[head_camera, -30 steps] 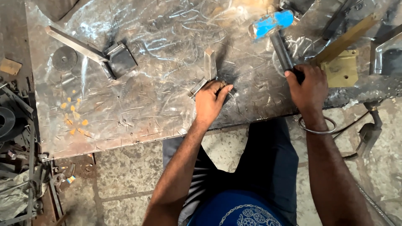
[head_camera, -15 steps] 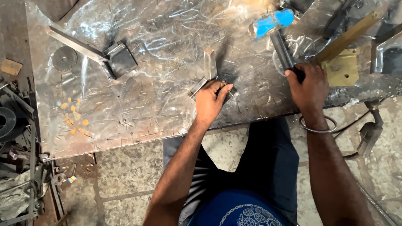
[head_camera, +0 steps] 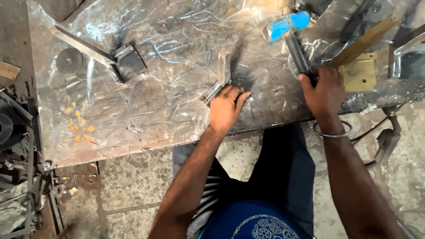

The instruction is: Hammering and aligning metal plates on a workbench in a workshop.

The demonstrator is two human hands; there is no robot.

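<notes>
Scratched steel bench w/ bare-metal parts, blue-painted hammer.

Table top (head_camera: 177, 97): sheet metal, shiny but heavily scored, orange paint flecks at 9 o'clock. Angle piece (head_camera: 220, 79) under left hand (head_camera: 226, 108): bare grey steel, dull, smooth faces. Hammer (head_camera: 290, 35) in right hand (head_camera: 325, 88): head painted blue, chipped, worn to metal at the end; handle dark metal tube, matt. Bracket (head_camera: 104, 55) at 10 o'clock: dark steel, matt. Grinding disc (head_camera: 69, 60) at 10 o'clock: grey, rough abrasive. Plate (head_camera: 361, 73) at 2 o'clock: yellowish painted metal, flat finish. Bangle (head_camera: 333, 132) on right wrist: polished metal. Floor (head_camera: 128, 181): rough stone slabs, dusty.
</notes>
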